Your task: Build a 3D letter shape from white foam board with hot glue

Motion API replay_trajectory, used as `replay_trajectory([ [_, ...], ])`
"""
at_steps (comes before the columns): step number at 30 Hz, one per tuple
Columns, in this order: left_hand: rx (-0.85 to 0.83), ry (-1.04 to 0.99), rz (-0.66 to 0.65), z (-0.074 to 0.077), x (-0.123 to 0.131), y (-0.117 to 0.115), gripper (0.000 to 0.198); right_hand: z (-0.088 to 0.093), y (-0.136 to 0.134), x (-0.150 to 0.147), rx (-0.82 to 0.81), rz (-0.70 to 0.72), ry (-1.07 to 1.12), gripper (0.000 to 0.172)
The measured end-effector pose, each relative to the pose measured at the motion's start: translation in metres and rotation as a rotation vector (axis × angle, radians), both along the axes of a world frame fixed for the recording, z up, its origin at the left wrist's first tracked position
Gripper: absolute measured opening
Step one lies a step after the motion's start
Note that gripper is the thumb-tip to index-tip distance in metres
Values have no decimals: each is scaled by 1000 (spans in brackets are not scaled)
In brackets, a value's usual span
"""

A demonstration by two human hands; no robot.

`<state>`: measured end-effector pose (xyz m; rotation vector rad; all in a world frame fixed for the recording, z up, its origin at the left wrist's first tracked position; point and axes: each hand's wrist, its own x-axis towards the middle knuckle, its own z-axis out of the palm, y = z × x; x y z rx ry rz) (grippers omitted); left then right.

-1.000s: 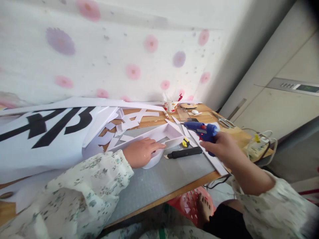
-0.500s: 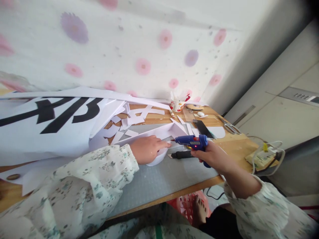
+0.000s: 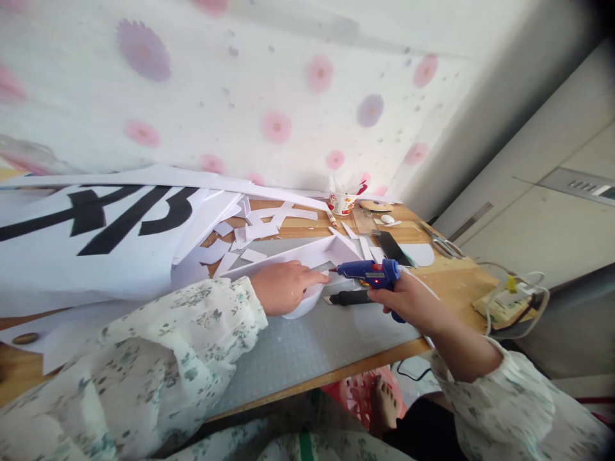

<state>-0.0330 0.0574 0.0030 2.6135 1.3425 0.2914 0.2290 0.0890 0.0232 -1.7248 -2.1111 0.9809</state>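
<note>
My right hand (image 3: 408, 301) is wrapped round a blue hot glue gun (image 3: 368, 273), whose small red light is lit. Its nozzle points left and sits close to my left index fingertip. With my left hand (image 3: 283, 287) I grip a white foam board piece (image 3: 305, 306) with raised strip walls (image 3: 312, 253); the index finger is stretched along it, and the other fingers are partly hidden. Under the glue gun lies a black-handled utility knife (image 3: 353, 298). Both the knife and the foam board piece rest on a grey cutting mat (image 3: 298, 352).
White offcuts (image 3: 262, 230) lie behind my left hand. A large white sheet with black shapes (image 3: 96, 275) covers the table's left. At the back stands a paper cup (image 3: 342, 202); scissors (image 3: 444, 244) lie to the right. A white cable (image 3: 541, 301) loops at the right edge.
</note>
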Motion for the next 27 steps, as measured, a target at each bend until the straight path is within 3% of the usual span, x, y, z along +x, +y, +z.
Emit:
replay_trajectory([
  [17,7,-9,-6,-1,-1,0,49,-4,3,7,7,11,13,22],
  [27,15,-12,-8,-2,-2,1,50,-2,2,9,7,15,32,28],
])
